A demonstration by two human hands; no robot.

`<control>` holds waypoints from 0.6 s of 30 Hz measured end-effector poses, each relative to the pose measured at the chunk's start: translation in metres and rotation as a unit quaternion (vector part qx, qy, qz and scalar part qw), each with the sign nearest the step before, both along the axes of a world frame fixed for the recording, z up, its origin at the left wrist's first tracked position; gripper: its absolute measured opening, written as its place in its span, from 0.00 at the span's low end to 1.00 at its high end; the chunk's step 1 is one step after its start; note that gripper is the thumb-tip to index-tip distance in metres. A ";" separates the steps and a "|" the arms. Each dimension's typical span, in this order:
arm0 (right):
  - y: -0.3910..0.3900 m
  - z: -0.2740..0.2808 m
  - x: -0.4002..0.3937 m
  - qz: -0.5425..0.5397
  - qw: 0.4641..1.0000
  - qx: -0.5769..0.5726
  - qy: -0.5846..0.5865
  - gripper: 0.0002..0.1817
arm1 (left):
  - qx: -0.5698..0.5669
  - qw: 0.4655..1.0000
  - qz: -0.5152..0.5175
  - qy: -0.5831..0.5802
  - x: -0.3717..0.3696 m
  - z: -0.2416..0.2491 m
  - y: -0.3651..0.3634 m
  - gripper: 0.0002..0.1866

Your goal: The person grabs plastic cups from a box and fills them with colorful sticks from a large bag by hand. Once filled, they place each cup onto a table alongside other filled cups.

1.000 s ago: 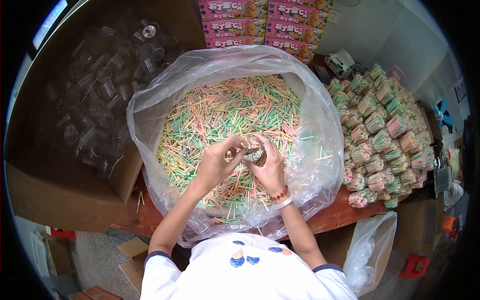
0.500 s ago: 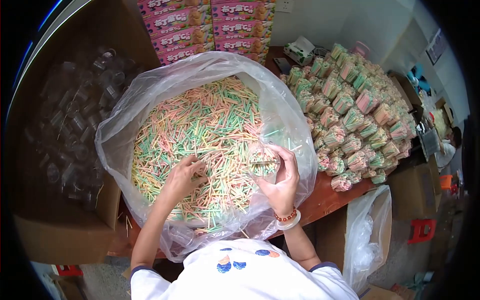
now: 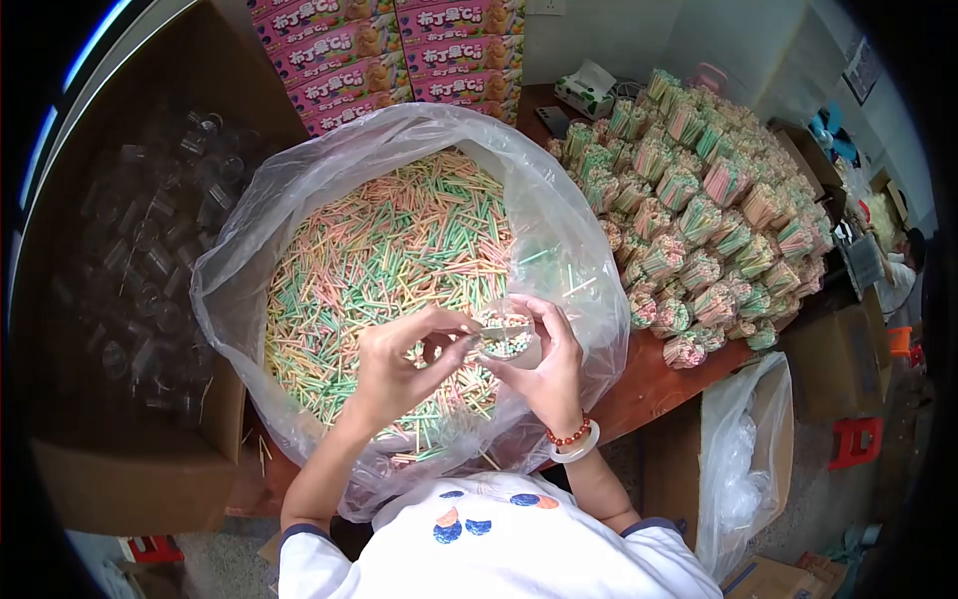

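Note:
My right hand (image 3: pixel 552 367) grips a clear plastic cup (image 3: pixel 521 351), its mouth turned towards me and short pastel sticks packed inside, their ends showing. At the cup's left rim, my left hand (image 3: pixel 397 367) is closed in a pinch, thumb and forefinger together on what looks like a thin pale stick. The fingertips partly hide it. Both hands are above a large heap of loose pink, green and yellow sticks (image 3: pixel 389 230), which lies in a big clear plastic bag (image 3: pixel 571 225) with its edge spread wide.
Left, a cardboard box (image 3: pixel 120 484) holds many clear cups (image 3: pixel 160 260). Bundled sticks (image 3: pixel 714 235) are piled on the red table (image 3: pixel 654 384) at right. Pink printed boxes (image 3: pixel 459 50) and a tissue box (image 3: pixel 586 90) stand behind. Another person (image 3: pixel 901 285) is at far right.
My left hand has moved right from the loose sticks to the cup's rim, its fingers now pinched. My right hand has brought the cup slightly left.

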State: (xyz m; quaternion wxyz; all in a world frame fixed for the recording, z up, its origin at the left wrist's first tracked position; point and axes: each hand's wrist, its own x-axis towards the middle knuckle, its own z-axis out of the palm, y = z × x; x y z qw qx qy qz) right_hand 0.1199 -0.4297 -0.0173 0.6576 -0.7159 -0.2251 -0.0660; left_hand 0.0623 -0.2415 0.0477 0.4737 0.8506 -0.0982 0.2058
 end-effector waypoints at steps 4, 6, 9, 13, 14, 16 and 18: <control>-0.007 0.009 -0.008 0.000 0.997 -0.071 0.012 0.41 | 0.152 0.987 -0.014 -0.054 0.015 -0.009 -0.013 0.10; -0.015 0.012 -0.010 -0.020 0.995 -0.093 -0.004 0.40 | 0.138 0.990 -0.029 0.030 0.013 -0.003 -0.021 0.27; -0.027 0.006 -0.008 0.004 0.999 -0.040 -0.005 0.41 | 0.223 0.964 -0.140 0.039 0.025 0.004 -0.039 0.41; -0.076 0.029 0.001 -0.026 0.994 -0.109 -0.019 0.39 | 0.236 0.943 -0.228 0.050 0.041 0.013 -0.049 0.41; -0.098 0.039 0.003 -0.026 0.994 -0.104 0.010 0.39 | 0.241 0.950 -0.197 0.019 0.041 0.013 -0.042 0.41; -0.147 0.030 0.011 -0.096 0.993 -0.067 0.029 0.38 | 0.148 0.978 -0.142 0.040 0.034 0.017 -0.023 0.40; -0.191 0.037 0.017 -0.234 0.966 -0.102 0.033 0.38 | 0.108 0.989 -0.087 0.056 0.030 0.035 -0.018 0.37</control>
